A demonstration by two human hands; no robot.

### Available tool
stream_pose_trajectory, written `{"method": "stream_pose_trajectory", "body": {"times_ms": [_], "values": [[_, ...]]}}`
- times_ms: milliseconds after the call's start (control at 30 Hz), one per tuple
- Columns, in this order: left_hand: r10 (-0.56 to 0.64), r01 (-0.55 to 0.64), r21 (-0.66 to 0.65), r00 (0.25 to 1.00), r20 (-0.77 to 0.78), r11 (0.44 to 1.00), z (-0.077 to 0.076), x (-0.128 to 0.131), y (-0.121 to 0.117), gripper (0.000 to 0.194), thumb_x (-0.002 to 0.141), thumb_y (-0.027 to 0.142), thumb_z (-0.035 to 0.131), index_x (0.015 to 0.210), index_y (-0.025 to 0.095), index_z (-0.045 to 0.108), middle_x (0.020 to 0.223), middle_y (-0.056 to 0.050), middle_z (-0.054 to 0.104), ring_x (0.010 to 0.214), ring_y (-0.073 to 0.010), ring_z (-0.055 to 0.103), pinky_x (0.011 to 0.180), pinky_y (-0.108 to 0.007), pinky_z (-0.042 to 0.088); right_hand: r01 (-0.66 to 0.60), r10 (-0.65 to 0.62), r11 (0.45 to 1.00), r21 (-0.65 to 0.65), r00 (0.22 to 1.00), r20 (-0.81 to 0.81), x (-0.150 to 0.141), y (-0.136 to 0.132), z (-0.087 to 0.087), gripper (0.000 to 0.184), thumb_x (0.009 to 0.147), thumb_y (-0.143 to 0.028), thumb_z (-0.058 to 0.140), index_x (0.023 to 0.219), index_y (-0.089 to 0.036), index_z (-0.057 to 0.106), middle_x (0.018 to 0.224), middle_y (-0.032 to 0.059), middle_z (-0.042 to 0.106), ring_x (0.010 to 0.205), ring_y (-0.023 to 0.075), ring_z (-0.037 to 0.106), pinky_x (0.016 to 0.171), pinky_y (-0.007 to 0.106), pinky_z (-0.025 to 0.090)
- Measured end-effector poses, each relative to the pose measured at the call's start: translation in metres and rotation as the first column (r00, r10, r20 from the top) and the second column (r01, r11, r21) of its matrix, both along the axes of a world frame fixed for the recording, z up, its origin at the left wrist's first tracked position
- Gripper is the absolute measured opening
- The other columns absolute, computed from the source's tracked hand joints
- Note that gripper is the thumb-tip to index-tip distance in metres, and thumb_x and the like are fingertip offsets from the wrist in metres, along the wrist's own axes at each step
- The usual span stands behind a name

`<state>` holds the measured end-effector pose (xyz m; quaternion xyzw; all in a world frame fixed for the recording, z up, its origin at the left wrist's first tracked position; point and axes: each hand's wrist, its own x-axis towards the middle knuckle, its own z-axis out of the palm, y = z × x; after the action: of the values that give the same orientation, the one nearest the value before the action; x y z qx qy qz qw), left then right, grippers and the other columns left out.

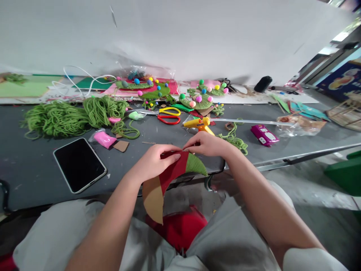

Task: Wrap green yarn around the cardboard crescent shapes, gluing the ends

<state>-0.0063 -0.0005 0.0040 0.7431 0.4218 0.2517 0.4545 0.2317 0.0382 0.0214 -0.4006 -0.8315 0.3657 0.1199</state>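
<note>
1. Left hand pinches a cardboard crescent between thumb and fingers, over the front edge of the table.
2. Right hand: fingertips nearly meeting at its top edge; whether holding anything, unclear.

My left hand covers part of the cardboard crescent — what sits between my right hand's fingertips is too small to tell. That hand hides the glue gun's lower end — the right edge cuts off a green bin.
</note>
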Motion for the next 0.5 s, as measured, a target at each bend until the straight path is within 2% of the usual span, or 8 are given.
{"method": "stream_pose_trajectory", "body": {"times_ms": [167,367,500], "values": [[0.064,-0.065,-0.025,0.998,-0.028,0.998,-0.005,-0.001,0.003,0.034,0.091,0.048,0.062,0.111,0.025,0.077,0.115,-0.006,0.077,0.105,-0.0284,0.071,0.089,-0.038,0.055,0.014,-0.022,0.989,0.146,0.998,0.051,0.000,-0.006,0.008,0.021,0.086,-0.018,0.061,0.093,-0.019,0.081,0.086,0.0036,0.077,0.073,0.0154,0.064,0.066,0.028,0.045],[0.152,-0.153,-0.040,0.988,-0.025,0.987,-0.005,-0.002,0.002,0.033,0.090,0.047,0.064,0.110,0.025,0.077,0.115,-0.007,0.077,0.104,-0.0292,0.071,0.089,-0.039,0.055,0.061,-0.077,0.977,0.206,0.994,0.073,-0.005,-0.016,0.014,0.016,0.085,-0.018,0.059,0.081,-0.017,0.075,0.069,0.0003,0.067,0.060,0.0113,0.050,0.057,0.026,0.035],[0.213,-0.213,-0.038,0.977,0.014,0.976,-0.006,-0.002,0.001,0.033,0.090,0.047,0.065,0.111,0.025,0.077,0.115,-0.007,0.077,0.103,-0.0282,0.071,0.089,-0.037,0.055,0.102,-0.129,0.957,0.273,0.988,0.082,-0.015,-0.025,0.018,0.014,0.084,-0.017,0.057,0.075,-0.017,0.067,0.066,-0.0002,0.061,0.058,0.0104,0.043,0.057,0.027,0.030]]}}
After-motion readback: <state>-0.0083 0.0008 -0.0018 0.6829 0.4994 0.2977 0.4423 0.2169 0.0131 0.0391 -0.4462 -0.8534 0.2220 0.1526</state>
